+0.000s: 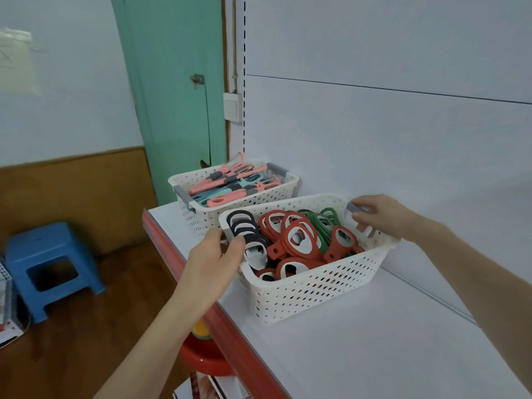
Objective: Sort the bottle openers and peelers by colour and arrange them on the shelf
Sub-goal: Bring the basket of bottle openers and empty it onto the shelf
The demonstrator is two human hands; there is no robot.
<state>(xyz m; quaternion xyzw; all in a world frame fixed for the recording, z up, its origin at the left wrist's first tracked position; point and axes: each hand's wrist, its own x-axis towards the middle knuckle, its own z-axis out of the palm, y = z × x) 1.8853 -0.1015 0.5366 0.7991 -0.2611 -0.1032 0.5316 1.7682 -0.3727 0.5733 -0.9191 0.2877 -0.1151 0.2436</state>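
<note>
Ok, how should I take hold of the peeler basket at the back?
Grip the peeler basket by its grey handles, one at each short end, with a hand coming in from each side. The long perforated walls offer only a thin rim.

you have no text, label, brand or number here that can be read. the taped sheet [17,63] on the wall left of the green door [172,82] bears faint marks, too blurred to make out. the printed box [7,331] low and far left of that door is illegible too.
</note>
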